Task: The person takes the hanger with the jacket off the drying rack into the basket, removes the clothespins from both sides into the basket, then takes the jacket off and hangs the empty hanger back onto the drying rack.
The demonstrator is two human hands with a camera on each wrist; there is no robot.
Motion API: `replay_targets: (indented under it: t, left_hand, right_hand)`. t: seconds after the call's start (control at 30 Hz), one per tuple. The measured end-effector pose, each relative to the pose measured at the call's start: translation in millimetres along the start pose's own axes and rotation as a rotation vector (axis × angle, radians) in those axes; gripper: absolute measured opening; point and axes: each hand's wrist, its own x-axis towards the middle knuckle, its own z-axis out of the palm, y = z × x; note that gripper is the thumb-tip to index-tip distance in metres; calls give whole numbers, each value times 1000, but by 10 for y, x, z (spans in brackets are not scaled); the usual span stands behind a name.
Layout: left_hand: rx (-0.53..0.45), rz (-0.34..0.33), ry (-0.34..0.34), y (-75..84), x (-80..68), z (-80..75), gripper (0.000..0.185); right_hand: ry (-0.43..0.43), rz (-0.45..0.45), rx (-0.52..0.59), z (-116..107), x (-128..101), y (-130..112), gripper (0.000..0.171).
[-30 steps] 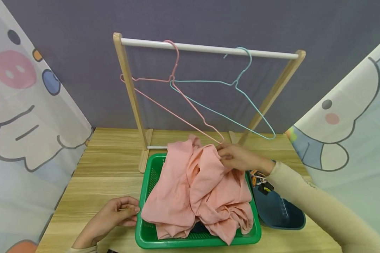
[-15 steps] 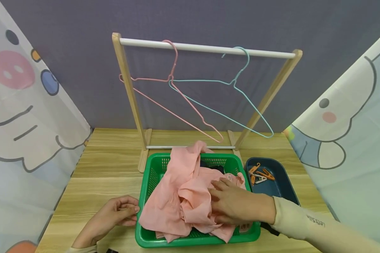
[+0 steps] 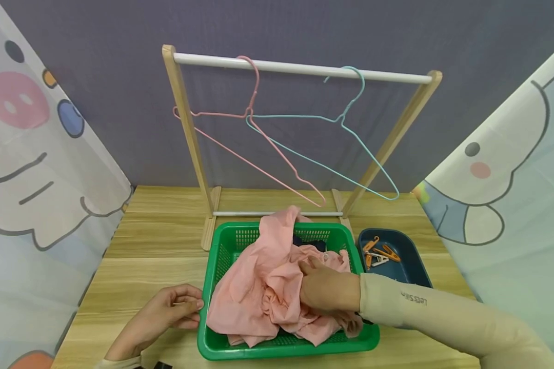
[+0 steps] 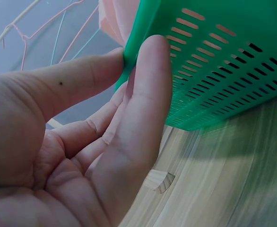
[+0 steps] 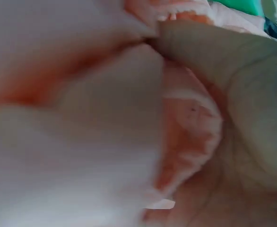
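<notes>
A crumpled pink garment lies in a green plastic basket and rises above its back rim. My right hand is sunk into the garment's right half, its fingers partly hidden by folds. In the right wrist view the pink garment fills the space between thumb and fingers, blurred close to the camera. My left hand is at the basket's left side. The left wrist view shows its thumb and forefinger pinching the rim of the basket. Some dark cloth shows under the garment at the back.
Behind the basket stands a wooden rack with a white bar, bearing a pink hanger and a light blue hanger. Right of the basket, a dark blue tray holds orange and white clothespins, partly behind the right sleeve.
My right hand has come from the garment's back right down into its right half, pulling folds inward and left. The tray's clothespins have come into view. My left hand has stayed at the rim.
</notes>
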Motion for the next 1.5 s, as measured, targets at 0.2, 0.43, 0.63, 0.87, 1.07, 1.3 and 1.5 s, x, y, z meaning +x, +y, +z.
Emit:
replay_targets:
  t: [0.2, 0.43, 0.63, 0.87, 1.07, 1.3, 1.5]
  left_hand:
    - [3, 4, -1, 9, -3, -2, 28]
    - [0, 6, 6, -7, -17, -6, 28]
    - [4, 7, 15, -21, -20, -13, 28]
    - [1, 5, 19, -17, -14, -2, 29]
    - [0, 14, 11, -22, -23, -12, 28]
    - [-2, 0, 20, -10, -16, 11, 29]
    - [7, 3, 27, -12, -24, 4, 29]
  right_hand:
    - [78, -9, 139, -144, -222, 141, 25]
    - [167, -7, 299, -262, -515, 451, 38]
    - [208, 91, 356, -178, -418, 944, 46]
    - [335, 170, 556, 66, -55, 1568, 36]
    - [395, 164, 762, 99, 357, 1721, 27]
    - [502, 111, 793, 34, 631, 1691, 15]
    - [680, 151, 823, 9, 442, 1613, 4]
